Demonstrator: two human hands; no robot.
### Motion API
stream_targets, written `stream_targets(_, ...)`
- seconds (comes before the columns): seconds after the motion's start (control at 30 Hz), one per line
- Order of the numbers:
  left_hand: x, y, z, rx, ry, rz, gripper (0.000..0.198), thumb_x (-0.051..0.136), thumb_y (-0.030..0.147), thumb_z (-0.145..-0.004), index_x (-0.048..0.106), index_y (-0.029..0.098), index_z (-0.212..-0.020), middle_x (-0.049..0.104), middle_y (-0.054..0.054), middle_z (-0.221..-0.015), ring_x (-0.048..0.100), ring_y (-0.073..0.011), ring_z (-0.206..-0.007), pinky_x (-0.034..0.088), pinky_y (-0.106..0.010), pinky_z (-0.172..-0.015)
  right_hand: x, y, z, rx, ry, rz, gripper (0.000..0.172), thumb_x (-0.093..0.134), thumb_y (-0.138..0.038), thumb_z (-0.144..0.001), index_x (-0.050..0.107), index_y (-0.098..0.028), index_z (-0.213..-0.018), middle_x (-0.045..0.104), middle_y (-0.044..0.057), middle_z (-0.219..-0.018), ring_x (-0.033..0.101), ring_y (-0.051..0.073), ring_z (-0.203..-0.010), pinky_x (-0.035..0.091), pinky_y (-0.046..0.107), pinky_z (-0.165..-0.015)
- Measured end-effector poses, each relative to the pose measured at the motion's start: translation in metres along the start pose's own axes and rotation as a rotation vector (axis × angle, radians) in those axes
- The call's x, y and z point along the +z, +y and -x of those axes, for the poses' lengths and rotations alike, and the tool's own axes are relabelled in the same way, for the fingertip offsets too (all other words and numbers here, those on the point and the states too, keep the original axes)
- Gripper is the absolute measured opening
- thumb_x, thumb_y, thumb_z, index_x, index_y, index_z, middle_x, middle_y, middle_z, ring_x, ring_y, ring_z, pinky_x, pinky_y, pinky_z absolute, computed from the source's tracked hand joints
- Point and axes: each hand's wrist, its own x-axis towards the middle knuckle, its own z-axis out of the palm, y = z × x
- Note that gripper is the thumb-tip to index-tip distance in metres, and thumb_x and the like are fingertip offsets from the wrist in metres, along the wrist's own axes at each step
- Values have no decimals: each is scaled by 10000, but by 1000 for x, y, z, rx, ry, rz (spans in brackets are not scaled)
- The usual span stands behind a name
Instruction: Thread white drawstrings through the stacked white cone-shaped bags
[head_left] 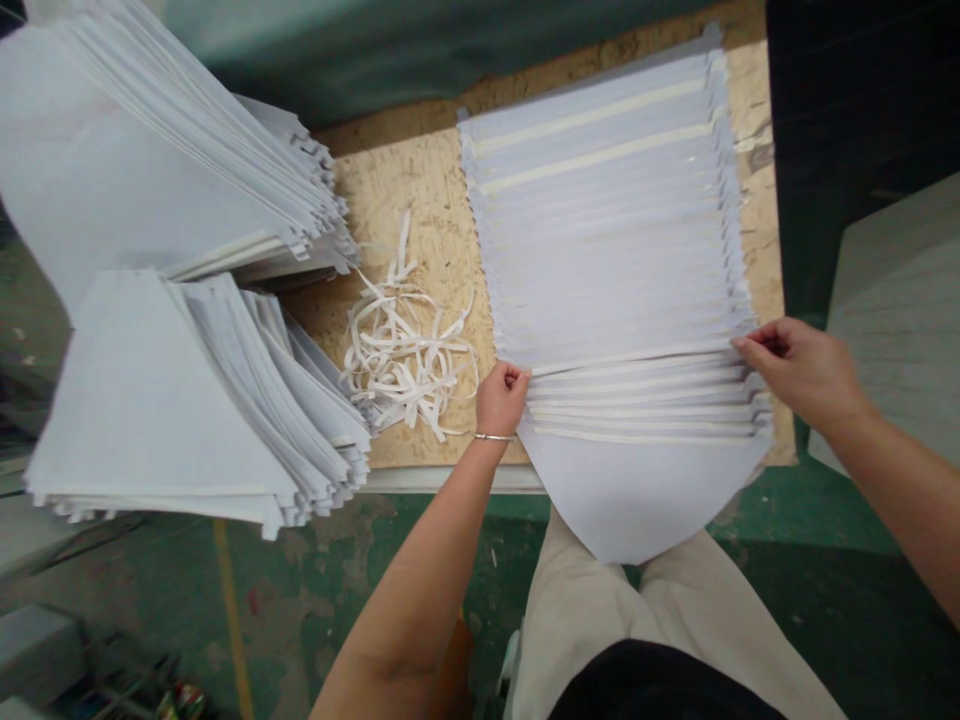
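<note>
Black top (pixel 660 690) below, both hands pinching: even pressure helps

Pale trousers (pixel 585 610) come next in my view, with the bottom sheet (pixel 637 495) of the fan overhanging the board's edge above my lap. White sheets (pixel 607 270) lie overlapped up the wooden board (pixel 420 180) in front of me, edges stepped like roof tiles.

My left hand (pixel 501 400) has thumb and finger pinched on one end of a thin pale strip (pixel 634 361), and my right hand (pixel 806 370) is pinched at the other end. Can't tell if the strip is loose or part of a sheet's edge.

My take on doing this well: hold both ends level and the span straight, pull evenly, and let the wrists float so the overlaps don't get dragged crooked. That overhanging sheet seems easiest to crease, so I'd watch my knees.

As for clutter, a tangle of loose white strips (pixel 412 360) sits just beside my left hand, so a bracelet (pixel 493 437) could snag there. Further left, two stacks, one lower (pixel 150 390) and one upper (pixel 142 150), crowd that end. Green cloth (pixel 375 50) runs along the back. Right of the board, a pale panel (pixel 900 300) stands near my right arm, so elbow room looks tight.
</note>
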Motion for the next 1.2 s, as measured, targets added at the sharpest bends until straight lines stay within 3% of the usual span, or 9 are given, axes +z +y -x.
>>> stream_targets(0.23, 5, -6, 0, 20, 14, 10, 107, 558, 258, -844, 609, 194, -775, 656, 7, -739, 593, -139, -714, 438, -243, -696, 3, 2, -6, -30, -23, 7, 155, 620, -317, -853, 645, -171, -899, 659, 36, -806, 566, 130, -684, 389, 233, -661)
stream_targets(0.57, 13, -9, -2, -3, 42, 59, 109, 564, 270, -838, 595, 191, -770, 636, 19, -711, 581, -131, -683, 430, -236, -665, 1, -1, -8, -24, -28, -14, 285, 581, -441, -873, 635, -162, -889, 664, 73, -824, 545, 140, -662, 381, 248, -638)
stream_targets(1.2, 18, -6, -4, -24, 36, -3, 154, 533, 305, -884, 553, 199, -775, 629, 6, -719, 593, -137, -695, 410, -239, -656, 14, 9, -15, -1, 27, 158, 195, 636, -389, -817, 642, -204, -878, 634, 12, -744, 555, 135, -648, 369, 246, -616)
